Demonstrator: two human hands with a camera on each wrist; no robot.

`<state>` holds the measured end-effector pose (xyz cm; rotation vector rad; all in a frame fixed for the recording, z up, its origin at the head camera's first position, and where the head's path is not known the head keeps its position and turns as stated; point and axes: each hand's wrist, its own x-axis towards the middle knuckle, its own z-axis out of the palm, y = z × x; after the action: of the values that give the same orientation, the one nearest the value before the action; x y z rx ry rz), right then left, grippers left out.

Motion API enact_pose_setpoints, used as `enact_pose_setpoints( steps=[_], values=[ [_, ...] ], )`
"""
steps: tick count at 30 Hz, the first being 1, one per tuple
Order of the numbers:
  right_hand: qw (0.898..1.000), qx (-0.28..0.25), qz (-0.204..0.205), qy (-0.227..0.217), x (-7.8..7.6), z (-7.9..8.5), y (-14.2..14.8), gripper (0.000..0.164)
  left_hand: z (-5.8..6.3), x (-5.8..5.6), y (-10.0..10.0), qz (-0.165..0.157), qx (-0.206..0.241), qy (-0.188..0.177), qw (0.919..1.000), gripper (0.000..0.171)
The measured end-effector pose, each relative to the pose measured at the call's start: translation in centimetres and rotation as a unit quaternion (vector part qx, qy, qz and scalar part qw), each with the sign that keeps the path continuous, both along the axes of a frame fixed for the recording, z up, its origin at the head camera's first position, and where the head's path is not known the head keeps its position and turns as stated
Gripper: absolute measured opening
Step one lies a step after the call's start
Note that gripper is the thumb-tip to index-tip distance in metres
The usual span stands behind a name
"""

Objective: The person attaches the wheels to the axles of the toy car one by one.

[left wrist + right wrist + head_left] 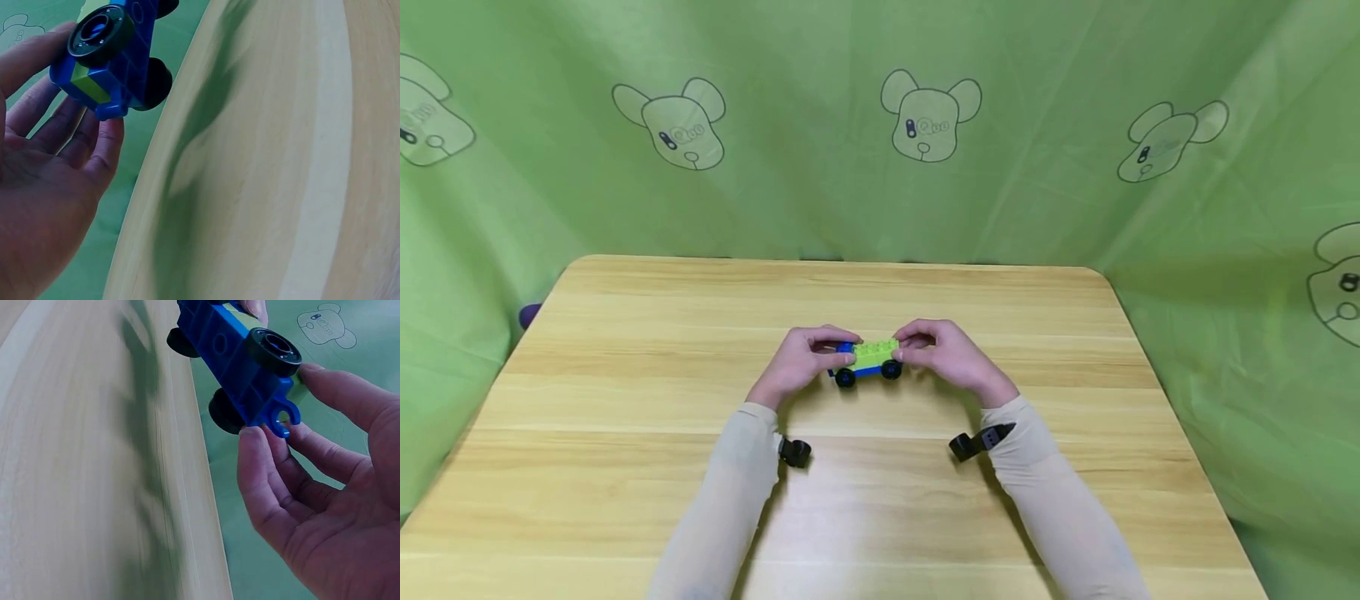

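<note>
A toy building-block car (876,353) is held up between the two hands over the table, its lime-green studded blocks on top of a blue base with black wheels. The left hand (797,360) grips the blue end, thumb and fingers on either side. At the opposite end, the right hand (951,354) pinches the green block between thumb and fingers. The right wrist view shows the blue underside (220,356) and an open blue hook (284,419) at that end. In the left wrist view a black wheel (100,36) sits beside the left thumb.
A light wooden table (880,517) lies below the hands, with their shadows on it. Green curtains (820,200) printed with bear heads surround it. Each wrist wears a black camera; a purple object (529,315) shows past the table's left edge.
</note>
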<state>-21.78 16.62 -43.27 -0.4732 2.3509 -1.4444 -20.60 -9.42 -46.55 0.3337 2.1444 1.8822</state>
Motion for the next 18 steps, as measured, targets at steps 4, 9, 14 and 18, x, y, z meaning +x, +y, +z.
enact_pose_setpoints(
  steps=[4, 9, 14, 18],
  values=[
    [1.0, -0.003, -0.012, 0.027, 0.0, 0.0, 0.0, 0.036, 0.1, 0.0, -0.2, 0.015, 0.016, -0.003, 0.9998, 0.033],
    [0.999, -0.008, -0.026, 0.041, 0.2, 0.2, 0.1, 0.032, 0.4, 0.2, -0.8, 0.034, 0.037, 0.007, 0.9987, 0.04],
    [0.999, -0.01, -0.032, 0.034, 0.2, 0.2, 0.1, 0.033, -0.2, -0.2, -1.2, 0.041, 0.042, 0.019, 0.9981, 0.041],
    [0.999, -0.012, -0.038, 0.033, 0.2, 0.2, 0.1, 0.034, -0.4, -0.2, -1.3, 0.053, 0.029, 0.021, 0.9979, 0.038]
  ],
)
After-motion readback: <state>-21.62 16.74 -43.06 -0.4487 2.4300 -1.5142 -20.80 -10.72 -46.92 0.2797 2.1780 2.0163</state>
